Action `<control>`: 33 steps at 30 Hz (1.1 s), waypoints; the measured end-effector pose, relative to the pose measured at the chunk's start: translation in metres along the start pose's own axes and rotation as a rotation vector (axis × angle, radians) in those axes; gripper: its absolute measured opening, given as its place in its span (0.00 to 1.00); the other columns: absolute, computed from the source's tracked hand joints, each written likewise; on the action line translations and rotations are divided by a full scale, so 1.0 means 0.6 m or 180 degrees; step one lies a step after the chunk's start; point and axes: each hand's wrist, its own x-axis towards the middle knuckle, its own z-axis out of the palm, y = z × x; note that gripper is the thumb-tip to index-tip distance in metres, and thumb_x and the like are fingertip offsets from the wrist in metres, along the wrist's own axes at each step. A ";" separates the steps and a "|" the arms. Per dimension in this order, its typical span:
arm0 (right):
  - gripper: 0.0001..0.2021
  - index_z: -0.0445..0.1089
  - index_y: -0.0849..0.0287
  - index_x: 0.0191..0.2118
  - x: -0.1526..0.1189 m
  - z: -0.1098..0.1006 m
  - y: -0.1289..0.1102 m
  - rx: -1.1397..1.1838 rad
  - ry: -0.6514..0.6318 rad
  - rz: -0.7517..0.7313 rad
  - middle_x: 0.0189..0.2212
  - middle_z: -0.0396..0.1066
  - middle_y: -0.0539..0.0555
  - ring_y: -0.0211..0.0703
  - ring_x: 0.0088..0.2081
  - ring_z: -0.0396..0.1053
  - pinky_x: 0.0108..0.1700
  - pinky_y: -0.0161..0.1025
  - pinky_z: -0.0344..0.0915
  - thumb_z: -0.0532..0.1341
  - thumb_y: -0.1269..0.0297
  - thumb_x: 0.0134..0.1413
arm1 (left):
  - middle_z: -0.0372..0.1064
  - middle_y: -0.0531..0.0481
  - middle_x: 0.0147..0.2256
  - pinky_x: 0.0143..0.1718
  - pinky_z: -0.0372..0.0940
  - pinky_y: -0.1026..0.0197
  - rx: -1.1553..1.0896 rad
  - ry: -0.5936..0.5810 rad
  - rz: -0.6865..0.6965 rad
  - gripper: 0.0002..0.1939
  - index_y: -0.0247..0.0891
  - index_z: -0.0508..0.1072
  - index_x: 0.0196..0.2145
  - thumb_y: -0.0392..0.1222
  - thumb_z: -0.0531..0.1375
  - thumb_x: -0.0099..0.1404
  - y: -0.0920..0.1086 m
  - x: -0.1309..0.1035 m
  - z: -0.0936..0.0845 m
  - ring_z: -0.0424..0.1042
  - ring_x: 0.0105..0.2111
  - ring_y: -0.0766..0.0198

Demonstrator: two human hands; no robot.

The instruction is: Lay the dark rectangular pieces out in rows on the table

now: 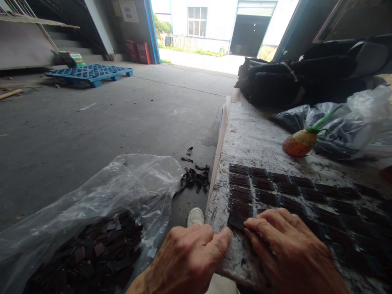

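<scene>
Touching the tab [236,221] at the near end of the left column, right hand [284,245] had its fingertips on the tab's right edge. Looked like a light pinch or press; couldn't tell which. Left hand [191,257] was half curled, thumb at the bench [241,118] edge, just beside the tab. Couldn't tell if its fingers held anything; palm side was hidden.

Tab was flat on the bench, just below the next one up its column. Rows [286,188] ran off to the right, partly under the right hand.

Risks, my read:
- Tab was near the left edge. A sideways nudge from the left thumb could have sent it over, down by the shoe [196,216] or the strips [194,179] on the floor [147,118].
- Right palm and wrist sat low by the rows. A drag could have skewed or stacked neighbours, gaps being small.
- Bench top had dark scraps and looked rough. Grit under a tab could have left it tilted or dirty.
- Bottle [298,143] leaned, spout up, beyond the rows. A knock could have put any liquid on the tabs.
- Bag [131,175] lay open by the left arm, loose pile [98,245] inside. A snagged sheet could have spilled it.
</scene>
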 end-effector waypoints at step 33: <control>0.09 0.66 0.55 0.29 0.026 -0.003 -0.008 0.0175 0.0165 0.0105 0.25 0.66 0.49 0.42 0.29 0.63 0.33 0.40 0.59 0.51 0.71 0.54 | 0.61 0.54 0.24 0.16 0.53 0.60 -0.0059 -0.0281 0.0009 0.13 0.34 0.63 0.47 0.33 0.46 0.66 -0.004 0.000 0.002 0.62 0.20 0.64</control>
